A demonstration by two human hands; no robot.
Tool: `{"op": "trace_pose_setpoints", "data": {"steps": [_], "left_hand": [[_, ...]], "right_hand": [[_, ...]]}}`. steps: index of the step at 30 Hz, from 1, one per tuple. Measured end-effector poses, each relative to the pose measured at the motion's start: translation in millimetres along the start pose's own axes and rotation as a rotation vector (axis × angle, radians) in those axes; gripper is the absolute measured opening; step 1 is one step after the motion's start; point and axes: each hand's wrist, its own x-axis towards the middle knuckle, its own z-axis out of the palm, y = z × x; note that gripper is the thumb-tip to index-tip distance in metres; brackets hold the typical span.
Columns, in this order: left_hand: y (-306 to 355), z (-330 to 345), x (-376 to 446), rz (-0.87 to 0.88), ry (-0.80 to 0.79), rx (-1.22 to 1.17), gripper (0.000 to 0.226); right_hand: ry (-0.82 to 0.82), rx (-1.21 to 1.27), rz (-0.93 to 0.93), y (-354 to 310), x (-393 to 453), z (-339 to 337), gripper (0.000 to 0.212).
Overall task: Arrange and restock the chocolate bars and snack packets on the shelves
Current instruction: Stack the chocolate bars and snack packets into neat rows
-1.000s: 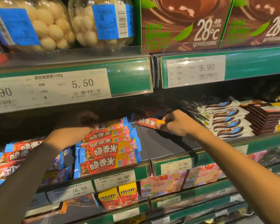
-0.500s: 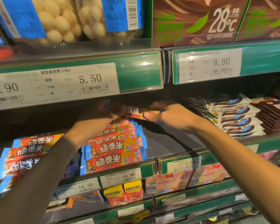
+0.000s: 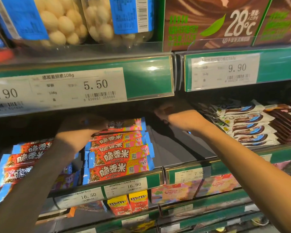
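Observation:
A stack of red snack bars (image 3: 118, 157) with blue ends lies on the middle shelf. My left hand (image 3: 81, 128) grips the left end of one more red bar (image 3: 124, 125), which lies on top of that stack. My right hand (image 3: 176, 115) is apart from the bar, to its right, over the bare dark shelf floor (image 3: 171, 148). It sits under the upper shelf in shadow, and its fingers are too dark to read. A second pile of the same red bars (image 3: 23, 158) lies further left, partly behind my left forearm.
White-wrapped chocolate bars (image 3: 245, 126) and dark flat bars (image 3: 286, 125) fill the shelf's right side. The upper shelf's price rail (image 3: 141, 78) hangs close over both hands, with jars of pale balls (image 3: 60, 22) and brown boxes (image 3: 208, 22) above. Yellow and red boxes (image 3: 128, 204) and pink packets (image 3: 175, 192) sit below.
The red bar went from my right hand across to the stack, where my left hand now holds it. My right hand let go and drew back to the right into the shadow.

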Motion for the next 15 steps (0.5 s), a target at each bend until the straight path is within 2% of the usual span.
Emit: {"op": "trace_pose_setpoints", "data": {"steps": [3,5,7,9,12,15], "left_hand": [[-5.1,-3.9,-0.1,0.041,-0.008,0.071,0.006],[-7.7,-3.1,0.0,0.149,0.006,0.241,0.012],[-10.9,-0.9,1.3,0.214,0.027,0.348,0.016],[-11.8,1.7,4.7,0.245,0.056,0.423,0.011],[-14.4,3.6,8.0,0.331,0.065,0.475,0.016],[-16.2,3.0,11.5,0.343,0.044,0.493,0.019]], "right_hand": [[0.117,-0.298,0.009,28.8,8.4,-5.8,0.012],[0.124,-0.381,0.082,45.0,9.7,-3.8,0.023],[0.125,-0.439,0.12,54.0,8.2,0.3,0.035],[0.155,-0.451,0.13,59.3,6.9,5.1,0.038],[0.187,-0.499,0.158,69.0,8.2,11.1,0.041],[0.204,-0.532,0.204,71.5,8.6,10.3,0.042]]}}
